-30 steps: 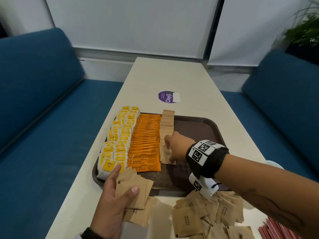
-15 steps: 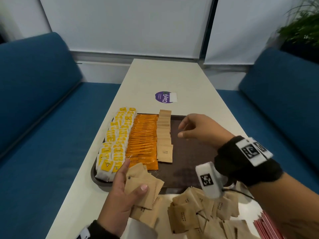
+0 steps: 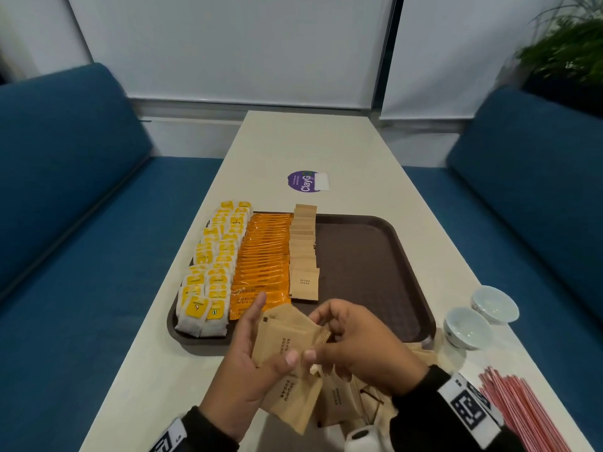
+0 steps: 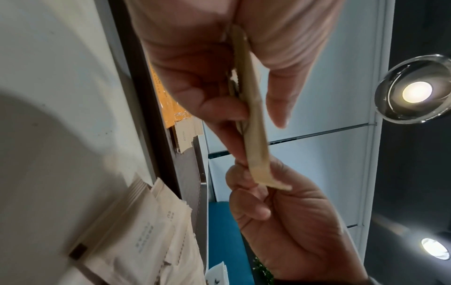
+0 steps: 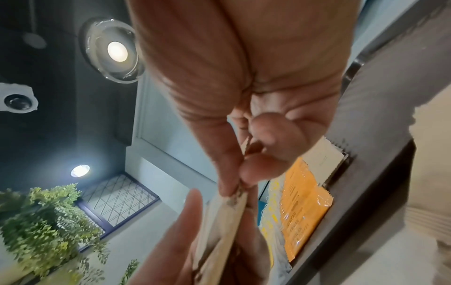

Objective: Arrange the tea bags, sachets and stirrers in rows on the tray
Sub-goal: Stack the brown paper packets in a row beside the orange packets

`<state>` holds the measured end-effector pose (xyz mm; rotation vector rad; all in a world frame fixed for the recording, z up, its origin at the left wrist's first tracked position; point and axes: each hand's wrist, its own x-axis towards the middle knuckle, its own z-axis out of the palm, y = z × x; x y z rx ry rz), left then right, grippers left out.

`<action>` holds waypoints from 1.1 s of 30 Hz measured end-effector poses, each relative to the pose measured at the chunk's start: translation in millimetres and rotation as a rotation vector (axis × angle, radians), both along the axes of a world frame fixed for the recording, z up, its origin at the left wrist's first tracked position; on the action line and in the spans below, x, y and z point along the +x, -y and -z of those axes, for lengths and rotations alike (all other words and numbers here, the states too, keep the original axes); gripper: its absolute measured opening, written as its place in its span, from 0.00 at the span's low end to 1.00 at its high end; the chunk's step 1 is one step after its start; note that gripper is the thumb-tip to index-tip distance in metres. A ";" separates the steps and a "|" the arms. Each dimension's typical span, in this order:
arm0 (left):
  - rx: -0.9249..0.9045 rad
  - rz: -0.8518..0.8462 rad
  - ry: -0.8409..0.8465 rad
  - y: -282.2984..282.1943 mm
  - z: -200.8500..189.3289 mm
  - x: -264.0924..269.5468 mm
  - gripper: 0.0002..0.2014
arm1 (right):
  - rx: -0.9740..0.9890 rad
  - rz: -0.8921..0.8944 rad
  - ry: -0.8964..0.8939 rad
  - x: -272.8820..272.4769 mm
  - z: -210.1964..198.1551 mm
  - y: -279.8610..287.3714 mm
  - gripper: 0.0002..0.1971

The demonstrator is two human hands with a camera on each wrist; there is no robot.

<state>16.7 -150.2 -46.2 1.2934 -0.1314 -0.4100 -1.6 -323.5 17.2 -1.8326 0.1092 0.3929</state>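
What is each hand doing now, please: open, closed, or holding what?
Left hand: closed, holding a small stack of brown sugar sachets.
Right hand: closed, pinching the edge of a sachet in that same stack.

A long pale table (image 3: 342, 151) runs away from the viewer between two blue sofas, one on the left (image 3: 65, 197) and one on the right (image 3: 528, 177), with white blinds (image 3: 228, 47) covering the wall at its far end. On the tabletop, beyond the tray, lies a round purple sticker (image 3: 303, 181) with a white label (image 3: 321, 182) touching its right side, and near the table's right edge two small white cups (image 3: 468, 327) stand just beside each other. A green plant (image 3: 567, 50) shows in the upper right corner behind the right sofa, and the wrist views look up at a dark ceiling with round lamps (image 4: 416, 92) lit.
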 end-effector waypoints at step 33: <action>0.161 -0.164 -0.009 -5.7 1.8 5.6 0.26 | 0.039 0.323 0.050 25.5 -15.3 14.6 0.03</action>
